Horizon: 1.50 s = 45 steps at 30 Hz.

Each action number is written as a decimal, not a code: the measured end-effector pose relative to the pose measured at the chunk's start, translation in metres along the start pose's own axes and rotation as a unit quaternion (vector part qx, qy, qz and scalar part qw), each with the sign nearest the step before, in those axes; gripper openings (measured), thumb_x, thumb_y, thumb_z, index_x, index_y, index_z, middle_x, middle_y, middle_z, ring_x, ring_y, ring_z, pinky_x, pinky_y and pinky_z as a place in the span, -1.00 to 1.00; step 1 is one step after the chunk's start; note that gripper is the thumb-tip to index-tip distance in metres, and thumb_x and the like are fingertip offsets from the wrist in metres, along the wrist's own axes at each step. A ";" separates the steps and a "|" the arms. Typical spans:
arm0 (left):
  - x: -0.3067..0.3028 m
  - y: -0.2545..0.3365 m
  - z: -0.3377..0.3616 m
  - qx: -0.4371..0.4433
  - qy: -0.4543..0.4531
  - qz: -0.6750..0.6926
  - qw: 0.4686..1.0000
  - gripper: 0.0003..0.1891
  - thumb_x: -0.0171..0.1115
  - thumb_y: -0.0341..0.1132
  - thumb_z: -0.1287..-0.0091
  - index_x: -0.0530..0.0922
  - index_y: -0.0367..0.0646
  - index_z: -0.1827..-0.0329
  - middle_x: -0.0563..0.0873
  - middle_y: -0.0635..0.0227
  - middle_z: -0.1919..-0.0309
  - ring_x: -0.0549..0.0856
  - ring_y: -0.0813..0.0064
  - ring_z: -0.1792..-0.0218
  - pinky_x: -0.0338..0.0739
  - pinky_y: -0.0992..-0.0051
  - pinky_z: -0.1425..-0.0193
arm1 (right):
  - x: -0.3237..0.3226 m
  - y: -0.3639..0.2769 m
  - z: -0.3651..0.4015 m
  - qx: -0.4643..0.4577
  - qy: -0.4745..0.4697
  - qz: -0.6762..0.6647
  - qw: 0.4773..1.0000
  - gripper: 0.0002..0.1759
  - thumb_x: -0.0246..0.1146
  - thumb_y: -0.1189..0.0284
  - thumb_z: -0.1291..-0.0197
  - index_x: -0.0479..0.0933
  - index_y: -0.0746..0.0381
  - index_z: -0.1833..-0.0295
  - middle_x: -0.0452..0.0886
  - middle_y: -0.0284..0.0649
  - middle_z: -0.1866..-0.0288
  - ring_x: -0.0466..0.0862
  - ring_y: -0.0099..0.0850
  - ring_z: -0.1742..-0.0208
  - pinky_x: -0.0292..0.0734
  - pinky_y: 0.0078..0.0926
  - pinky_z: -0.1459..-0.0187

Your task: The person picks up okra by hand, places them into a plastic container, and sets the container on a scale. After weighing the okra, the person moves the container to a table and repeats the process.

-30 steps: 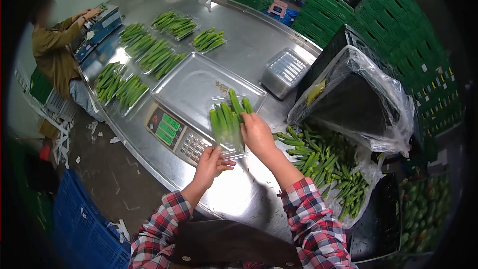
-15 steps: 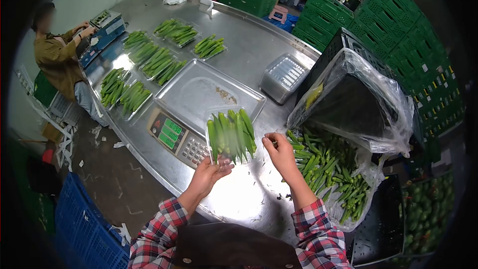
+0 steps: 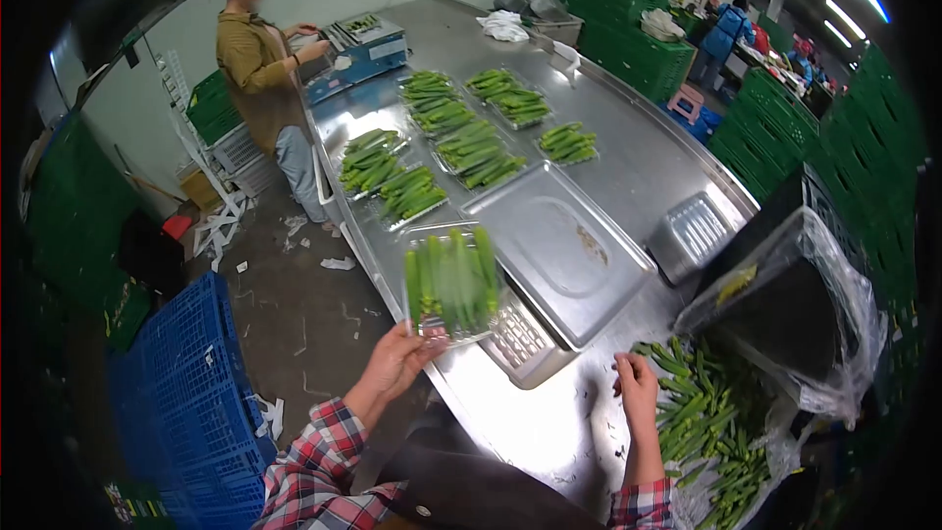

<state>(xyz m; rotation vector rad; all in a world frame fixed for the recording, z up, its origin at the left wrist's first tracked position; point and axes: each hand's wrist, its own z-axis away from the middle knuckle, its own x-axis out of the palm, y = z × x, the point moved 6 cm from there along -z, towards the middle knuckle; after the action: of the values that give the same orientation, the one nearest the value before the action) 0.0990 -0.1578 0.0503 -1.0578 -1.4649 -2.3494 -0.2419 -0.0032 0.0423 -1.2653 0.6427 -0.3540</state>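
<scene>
My left hand (image 3: 397, 361) grips the lower edge of a clear plastic tray of okra (image 3: 453, 280). The tray is raised and tilted towards me over the left part of the weighing scale (image 3: 520, 339), hiding its display. The okra pods in it lie side by side, smeared by motion. My right hand (image 3: 638, 381) hangs by the loose okra pile (image 3: 702, 422), its fingers loosely bent; I see nothing held in it. The scale's metal pan (image 3: 549, 226) carries a small brown smear. Several filled okra trays (image 3: 481, 152) lie on the steel table beyond.
A person (image 3: 260, 79) stands at a blue-sided machine (image 3: 358, 59) at the far left. A black crate (image 3: 785, 285) lined with plastic film tilts by the loose okra. An upturned metal container (image 3: 692, 236) sits near the right edge. Blue crates (image 3: 191, 412) stand on the floor, left.
My left hand has carried the okra tray leftwards, from the scale's right side to over its left part. My right hand stays near the pile. The view has turned left.
</scene>
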 end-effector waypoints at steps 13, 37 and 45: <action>-0.213 0.211 -0.196 0.146 0.101 -0.026 0.984 -0.74 -0.17 -0.54 -0.32 0.32 -0.32 -0.05 0.59 0.11 0.18 0.64 0.27 0.19 0.59 0.30 0.05 | -0.028 0.080 -0.013 0.114 0.226 -0.048 0.966 -0.79 0.10 0.34 -0.22 0.49 0.27 0.25 0.51 -0.29 0.50 0.35 -0.62 0.75 0.22 -0.65 0.76; -0.342 0.324 -0.486 0.082 0.283 -0.129 0.947 -0.56 -0.08 -0.30 -0.36 0.16 -0.27 -0.27 0.43 0.14 0.02 0.54 0.34 0.13 0.58 0.40 0.16 | -0.031 0.045 -0.009 0.261 0.286 0.112 0.915 -0.71 0.14 0.32 -0.21 0.49 0.23 0.01 0.55 -0.25 0.52 0.45 -0.54 0.64 0.37 -0.60 0.62; -0.361 0.353 -0.480 0.051 0.305 -0.906 0.289 -0.63 -0.12 -0.31 -0.37 0.31 -0.36 -0.16 0.46 0.02 -0.06 0.43 0.15 -0.11 0.23 0.39 -0.25 | -0.037 0.022 -0.020 0.197 0.386 0.111 0.894 -0.92 0.07 0.50 -0.16 0.46 0.26 0.28 0.43 -0.38 0.61 0.35 -0.64 0.68 0.20 -0.70 0.70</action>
<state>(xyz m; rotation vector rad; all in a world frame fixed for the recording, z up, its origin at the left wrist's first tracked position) 0.3084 -0.8131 -0.0580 2.9240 -2.3722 -1.9476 -0.2853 0.0092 0.0271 -0.6166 1.3041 -0.7688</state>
